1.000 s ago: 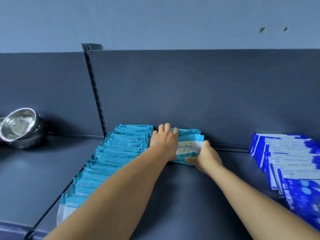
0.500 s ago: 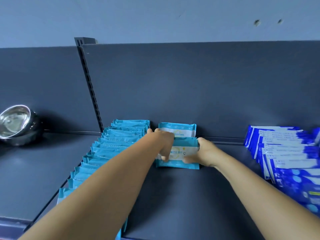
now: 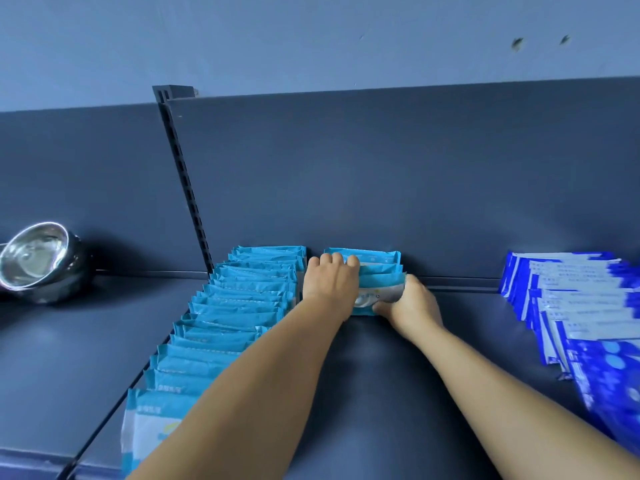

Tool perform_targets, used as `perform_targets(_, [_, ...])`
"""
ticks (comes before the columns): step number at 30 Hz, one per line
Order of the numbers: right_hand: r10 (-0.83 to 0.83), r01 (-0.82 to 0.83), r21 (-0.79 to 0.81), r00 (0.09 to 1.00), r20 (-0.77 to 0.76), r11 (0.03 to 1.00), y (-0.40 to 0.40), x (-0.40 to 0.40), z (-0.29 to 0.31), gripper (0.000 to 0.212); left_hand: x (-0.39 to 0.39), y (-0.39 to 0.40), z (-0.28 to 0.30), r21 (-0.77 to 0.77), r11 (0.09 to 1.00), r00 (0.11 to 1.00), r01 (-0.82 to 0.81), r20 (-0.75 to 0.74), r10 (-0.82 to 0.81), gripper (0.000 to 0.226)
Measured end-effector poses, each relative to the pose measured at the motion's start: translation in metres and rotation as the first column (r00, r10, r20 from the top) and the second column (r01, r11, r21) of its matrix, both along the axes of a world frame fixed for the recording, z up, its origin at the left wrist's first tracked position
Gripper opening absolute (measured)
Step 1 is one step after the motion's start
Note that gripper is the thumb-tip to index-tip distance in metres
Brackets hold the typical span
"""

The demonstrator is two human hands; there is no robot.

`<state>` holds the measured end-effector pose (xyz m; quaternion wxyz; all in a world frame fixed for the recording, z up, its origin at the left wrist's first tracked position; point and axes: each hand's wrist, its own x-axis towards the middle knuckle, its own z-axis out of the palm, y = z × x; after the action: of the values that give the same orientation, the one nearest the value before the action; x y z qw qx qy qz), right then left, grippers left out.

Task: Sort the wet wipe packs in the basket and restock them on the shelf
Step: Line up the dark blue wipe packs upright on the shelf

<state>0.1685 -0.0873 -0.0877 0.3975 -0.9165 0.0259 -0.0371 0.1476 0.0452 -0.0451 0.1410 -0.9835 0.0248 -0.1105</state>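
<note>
Head view: print on light-blue wet wipe packs blurred, unreadable. Left hand curled over pack tops at shelf back panel; right hand gripping front pack's right end. Forearms hiding part of long light-blue row at left. Dark-blue packs at right, cut off by frame edge. Steel bowl far left, partly cropped.
</note>
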Motion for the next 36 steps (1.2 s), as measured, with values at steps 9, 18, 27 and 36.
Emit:
perform_targets(9, [0.091, 0.016, 0.383, 0.962, -0.258, 0.924, 0.006, 0.008, 0.018, 0.025, 0.003, 0.007, 0.005, -0.133, 0.991, 0.992, -0.014, -0.124, -0.003, 0.063])
perform_targets(18, [0.156, -0.137, 0.472, 0.988, -0.002, 0.871, -0.019, -0.002, 0.005, 0.019, -0.007, 0.009, 0.013, -0.183, 0.979, 0.991, 0.094, -0.081, -0.110, 0.080])
perform_targets(27, [0.011, -0.021, 0.169, 0.998, 0.059, 0.985, -0.012, -0.013, 0.010, 0.039, -0.004, 0.013, 0.008, -0.150, 0.988, 0.999, 0.039, -0.010, -0.041, 0.062])
perform_targets(36, [-0.160, 0.142, 0.158, 0.982, 0.101, 0.977, 0.003, 0.007, 0.009, 0.031, 0.002, 0.016, 0.014, -0.139, 0.989, 0.998, -0.054, 0.005, 0.055, 0.048])
